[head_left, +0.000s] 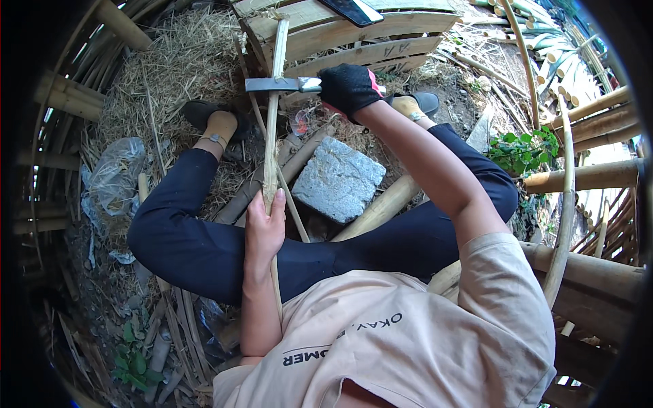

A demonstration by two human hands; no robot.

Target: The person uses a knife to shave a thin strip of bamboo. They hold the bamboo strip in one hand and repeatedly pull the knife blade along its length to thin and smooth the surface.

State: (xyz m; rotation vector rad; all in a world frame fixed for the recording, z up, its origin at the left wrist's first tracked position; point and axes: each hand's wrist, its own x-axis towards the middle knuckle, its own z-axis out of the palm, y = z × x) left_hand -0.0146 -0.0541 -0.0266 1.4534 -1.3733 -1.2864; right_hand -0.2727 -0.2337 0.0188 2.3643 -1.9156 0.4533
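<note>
Closest to our view spreads our beige shirt (401, 326) with dark lettering, and beyond it our dark trousers (197, 248), knees bent outward. Our bare left hand (264, 230) grips a long pale strip (271, 139); its fingers are clamped round it, the thumb laid along it, though we cannot see the fingertips. That strip runs away from us between our knees, its near end beside our left forearm, its far end over the edge of a slatted wooden crate (367, 47).

Our right hand (349, 90), in a black glove with pink-red trim, has its fingers closed together round the handle of a knife (269, 84). We see the blade crossing the strip on its upper stretch, well beyond our left hand. A thinner stick (294, 212) slants beneath the strip.

Between our legs we find a rough grey stone block (340, 179), just right of the strip. On the crate rests a dark flat device (355, 10). We have straw (173, 75) and a clear plastic bag (119, 177) to our left, and a leafy plant (524, 151) beyond our right knee.
</note>
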